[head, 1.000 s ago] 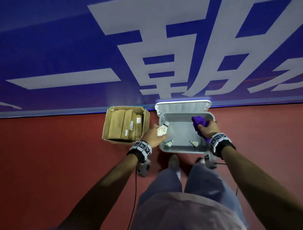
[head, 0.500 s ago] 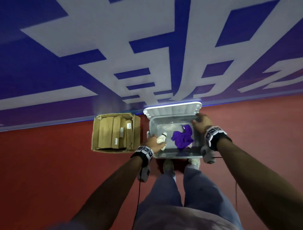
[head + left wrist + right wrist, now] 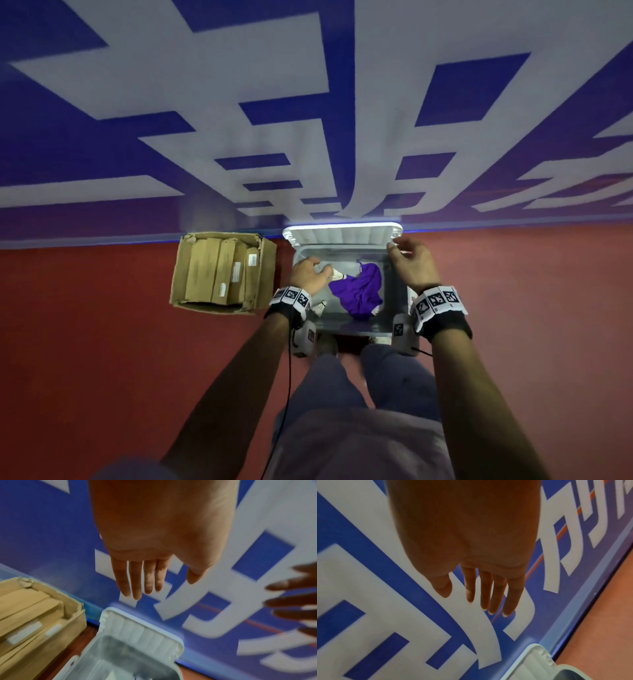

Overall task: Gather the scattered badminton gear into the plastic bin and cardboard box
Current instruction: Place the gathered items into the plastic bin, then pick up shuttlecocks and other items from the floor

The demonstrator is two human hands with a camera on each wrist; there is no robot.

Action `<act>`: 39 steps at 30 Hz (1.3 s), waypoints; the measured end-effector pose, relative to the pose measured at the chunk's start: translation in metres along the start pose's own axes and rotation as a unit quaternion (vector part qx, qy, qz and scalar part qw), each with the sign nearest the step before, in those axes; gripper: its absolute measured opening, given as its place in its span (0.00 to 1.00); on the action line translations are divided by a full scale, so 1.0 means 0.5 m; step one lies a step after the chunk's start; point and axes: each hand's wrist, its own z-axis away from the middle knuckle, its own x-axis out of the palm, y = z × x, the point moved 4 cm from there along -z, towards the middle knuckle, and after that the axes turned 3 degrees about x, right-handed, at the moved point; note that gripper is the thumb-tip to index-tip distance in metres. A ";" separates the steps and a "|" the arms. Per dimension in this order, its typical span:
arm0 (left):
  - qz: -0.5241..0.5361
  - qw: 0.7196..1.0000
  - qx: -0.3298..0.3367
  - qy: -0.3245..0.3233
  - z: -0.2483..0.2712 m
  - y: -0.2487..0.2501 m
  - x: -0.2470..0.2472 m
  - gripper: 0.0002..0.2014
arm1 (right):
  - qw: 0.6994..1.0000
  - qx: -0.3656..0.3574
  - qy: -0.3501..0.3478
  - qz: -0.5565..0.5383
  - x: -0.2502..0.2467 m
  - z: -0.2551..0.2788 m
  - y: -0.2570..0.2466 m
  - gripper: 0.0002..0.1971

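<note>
The clear plastic bin (image 3: 356, 329) stands on the red floor by the wall, its white lid (image 3: 342, 235) tipped up behind it. Inside lie a purple cloth (image 3: 359, 291) and a shuttlecock (image 3: 320, 307) near the front left. Another shuttlecock (image 3: 337, 274) is just right of my left hand (image 3: 308, 274), apart from it. In the left wrist view that left hand (image 3: 150, 586) is flat and empty above the bin (image 3: 128, 655). My right hand (image 3: 409, 263) hovers at the lid's right corner, and the right hand (image 3: 479, 599) holds nothing.
A cardboard box (image 3: 222, 270) with several long brown cartons stands left of the bin, almost touching it; it also shows as the cardboard box (image 3: 34, 615). A blue wall with white lettering (image 3: 308, 102) rises right behind both. My legs and shoes (image 3: 327, 344) are at the bin's front.
My left hand let go of the shuttlecock, which is now in the bin beside the purple cloth. My right hand lifted off the bin's right rim toward the lid's corner.
</note>
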 end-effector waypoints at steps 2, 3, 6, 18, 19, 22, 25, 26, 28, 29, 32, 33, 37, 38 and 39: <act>0.056 0.997 0.011 0.050 0.049 0.006 -0.069 0.24 | 1.000 -0.029 -0.004 -0.005 -0.002 0.019 -0.050 0.17; 0.086 0.993 0.015 0.078 0.083 0.006 -0.107 0.23 | 0.999 -0.047 -0.014 -0.005 0.001 0.033 -0.081 0.16; 0.162 0.972 0.045 0.165 0.201 0.006 -0.216 0.15 | 0.991 -0.117 -0.065 0.014 0.017 0.085 -0.187 0.15; 0.238 0.828 0.063 0.503 0.704 -0.215 -0.460 0.08 | 0.856 -0.465 -0.204 0.092 0.270 0.481 -0.584 0.14; 0.236 0.819 0.053 0.520 0.743 -0.251 -0.463 0.08 | 0.840 -0.486 -0.221 0.091 0.302 0.534 -0.601 0.14; 0.227 0.796 0.019 0.561 0.863 -0.361 -0.463 0.07 | 0.794 -0.537 -0.276 0.066 0.402 0.700 -0.625 0.11; 0.231 0.775 -0.020 0.588 0.984 -0.487 -0.445 0.06 | 0.759 -0.562 -0.326 0.050 0.516 0.868 -0.608 0.10; 0.232 0.769 -0.032 0.595 1.024 -0.531 -0.437 0.06 | 0.748 -0.566 -0.342 0.053 0.557 0.923 -0.596 0.10; 0.232 0.760 -0.060 0.604 1.102 -0.616 -0.416 0.07 | 0.722 -0.582 -0.369 0.057 0.636 1.026 -0.569 0.09; 0.232 0.755 -0.074 0.608 1.144 -0.658 -0.404 0.07 | 0.706 -0.593 -0.382 0.059 0.674 1.079 -0.554 0.09; 0.231 0.741 -0.112 0.621 1.262 -0.775 -0.362 0.07 | 0.671 -0.595 -0.437 0.071 0.782 1.223 -0.511 0.09; 0.232 0.735 -0.131 0.624 1.303 -0.812 -0.342 0.08 | 0.660 -0.591 -0.457 0.081 0.815 1.273 -0.494 0.10; 0.247 0.689 -0.215 0.646 1.467 -0.945 -0.241 0.10 | 0.596 -0.596 -0.526 0.113 0.936 1.462 -0.409 0.10; 0.252 0.673 -0.238 0.654 1.504 -0.973 -0.210 0.11 | 0.579 -0.597 -0.542 0.122 0.964 1.505 -0.384 0.10; 0.257 0.654 -0.262 0.661 1.543 -1.001 -0.176 0.11 | 0.559 -0.597 -0.559 0.136 0.994 1.550 -0.355 0.11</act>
